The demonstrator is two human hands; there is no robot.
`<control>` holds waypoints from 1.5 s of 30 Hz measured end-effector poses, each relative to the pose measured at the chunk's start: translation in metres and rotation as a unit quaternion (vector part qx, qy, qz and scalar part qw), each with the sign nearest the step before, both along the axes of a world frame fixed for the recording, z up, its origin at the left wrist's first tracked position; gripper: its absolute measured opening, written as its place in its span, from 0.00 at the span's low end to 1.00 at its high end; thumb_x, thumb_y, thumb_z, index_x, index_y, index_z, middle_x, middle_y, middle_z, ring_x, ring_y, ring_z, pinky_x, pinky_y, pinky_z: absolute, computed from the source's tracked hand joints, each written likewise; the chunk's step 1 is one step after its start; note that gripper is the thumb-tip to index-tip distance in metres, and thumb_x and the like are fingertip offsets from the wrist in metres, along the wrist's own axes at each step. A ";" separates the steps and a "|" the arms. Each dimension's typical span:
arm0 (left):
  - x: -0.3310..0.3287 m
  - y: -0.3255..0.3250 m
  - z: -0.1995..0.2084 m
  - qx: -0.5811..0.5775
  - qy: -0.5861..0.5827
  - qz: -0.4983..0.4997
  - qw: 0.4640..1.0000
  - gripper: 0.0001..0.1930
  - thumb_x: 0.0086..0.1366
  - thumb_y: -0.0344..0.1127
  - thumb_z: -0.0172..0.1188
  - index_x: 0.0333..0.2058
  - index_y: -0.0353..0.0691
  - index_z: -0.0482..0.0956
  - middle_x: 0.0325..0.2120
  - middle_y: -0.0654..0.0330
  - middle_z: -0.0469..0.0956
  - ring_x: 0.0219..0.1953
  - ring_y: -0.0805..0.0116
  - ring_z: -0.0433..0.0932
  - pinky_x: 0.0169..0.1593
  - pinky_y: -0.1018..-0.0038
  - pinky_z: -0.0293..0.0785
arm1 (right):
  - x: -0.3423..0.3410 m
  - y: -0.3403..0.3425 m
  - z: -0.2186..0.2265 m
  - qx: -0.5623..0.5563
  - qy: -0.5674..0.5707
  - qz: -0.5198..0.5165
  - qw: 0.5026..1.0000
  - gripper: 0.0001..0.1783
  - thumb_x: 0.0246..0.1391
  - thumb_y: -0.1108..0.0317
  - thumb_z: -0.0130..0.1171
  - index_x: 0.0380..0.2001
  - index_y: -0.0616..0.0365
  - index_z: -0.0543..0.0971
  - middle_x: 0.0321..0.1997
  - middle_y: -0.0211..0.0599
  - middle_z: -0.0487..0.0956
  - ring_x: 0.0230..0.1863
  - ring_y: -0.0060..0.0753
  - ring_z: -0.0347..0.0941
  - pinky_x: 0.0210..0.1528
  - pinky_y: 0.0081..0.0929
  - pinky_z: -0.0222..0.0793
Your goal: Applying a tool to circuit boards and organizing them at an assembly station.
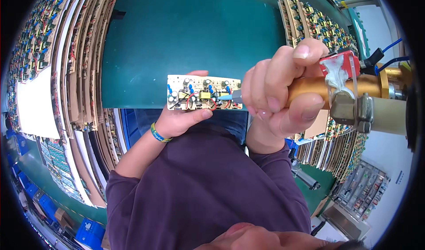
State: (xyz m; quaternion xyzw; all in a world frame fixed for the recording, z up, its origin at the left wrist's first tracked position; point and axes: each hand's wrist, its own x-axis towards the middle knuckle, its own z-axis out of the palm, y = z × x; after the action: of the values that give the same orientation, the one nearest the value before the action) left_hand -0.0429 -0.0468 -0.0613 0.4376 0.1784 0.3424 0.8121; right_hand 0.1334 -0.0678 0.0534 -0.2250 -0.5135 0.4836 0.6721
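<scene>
Head view recorded the left hand [179,119] clamped on a populated circuit board [204,93] at frame centre, the right hand [276,93] wrapped around a brass-bodied dispensing tool [345,88] at centre right, nozzle touching the board's right end, over a green mat [190,33].

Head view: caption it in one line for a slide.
Left hand holds a populated circuit board over a green bench while right hand grips a brass dispensing tool at the board's edge.

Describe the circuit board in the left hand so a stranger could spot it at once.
Start at the green table. At its near edge, the left hand holds a pale board flat. Unlike the boards racked in card trays alongside, it is alone, with a nozzle touching it.
</scene>
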 end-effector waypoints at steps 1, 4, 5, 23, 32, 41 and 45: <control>0.000 0.000 0.000 0.002 0.000 0.000 1.000 0.37 0.53 0.24 0.64 0.59 0.37 0.55 0.46 0.59 0.72 0.49 0.72 0.71 0.53 0.74 0.69 | 0.001 0.000 -0.001 0.000 -0.006 0.003 1.000 0.34 0.55 0.49 0.55 0.55 0.59 0.57 0.19 0.27 0.64 0.12 0.17 0.58 0.12 0.16 0.58; 0.000 -0.001 -0.002 0.001 -0.003 0.008 1.000 0.37 0.53 0.24 0.65 0.59 0.36 0.55 0.46 0.59 0.72 0.49 0.72 0.71 0.53 0.74 0.69 | -0.003 0.000 0.005 -0.004 -0.019 -0.015 1.000 0.38 0.55 0.48 0.55 0.59 0.60 0.53 0.21 0.29 0.65 0.12 0.18 0.59 0.12 0.17 0.59; 0.001 -0.001 -0.002 0.002 -0.002 0.009 1.000 0.37 0.53 0.24 0.65 0.59 0.36 0.55 0.46 0.59 0.72 0.49 0.72 0.71 0.53 0.74 0.69 | -0.005 0.000 0.009 -0.008 -0.025 -0.036 0.999 0.41 0.55 0.48 0.55 0.61 0.61 0.51 0.21 0.30 0.66 0.12 0.19 0.59 0.12 0.17 0.60; 0.007 -0.001 0.007 -0.033 0.036 0.000 0.999 0.35 0.53 0.24 0.65 0.58 0.38 0.57 0.46 0.60 0.72 0.49 0.74 0.71 0.52 0.75 0.68 | -0.020 0.003 0.004 0.026 0.001 -0.029 0.999 0.35 0.55 0.48 0.54 0.56 0.57 0.55 0.22 0.29 0.65 0.14 0.18 0.59 0.14 0.17 0.60; 0.008 -0.002 0.006 -0.025 0.021 0.005 0.999 0.35 0.52 0.24 0.65 0.57 0.38 0.57 0.46 0.61 0.72 0.49 0.74 0.71 0.52 0.75 0.68 | -0.021 0.004 0.004 0.026 0.014 -0.039 0.999 0.31 0.54 0.48 0.55 0.51 0.56 0.58 0.21 0.27 0.64 0.13 0.17 0.59 0.13 0.16 0.59; 0.008 -0.004 0.007 -0.025 0.017 -0.002 1.000 0.35 0.53 0.22 0.64 0.58 0.38 0.56 0.46 0.61 0.72 0.49 0.75 0.71 0.52 0.76 0.68 | -0.018 0.004 0.003 0.035 0.026 -0.015 0.999 0.32 0.54 0.49 0.55 0.52 0.57 0.57 0.21 0.28 0.65 0.13 0.18 0.59 0.13 0.16 0.60; 0.008 -0.003 0.005 -0.019 0.019 -0.005 1.000 0.36 0.53 0.20 0.63 0.58 0.38 0.55 0.46 0.61 0.71 0.49 0.74 0.71 0.53 0.75 0.68 | -0.016 0.004 0.005 0.041 0.026 -0.012 0.999 0.35 0.55 0.49 0.55 0.56 0.58 0.55 0.22 0.29 0.65 0.14 0.19 0.60 0.14 0.17 0.61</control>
State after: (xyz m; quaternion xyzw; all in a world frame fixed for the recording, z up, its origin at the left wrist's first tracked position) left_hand -0.0350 -0.0499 -0.0561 0.4296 0.1980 0.3260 0.8185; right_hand 0.1171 -0.0635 0.0589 -0.1908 -0.5125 0.4602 0.6994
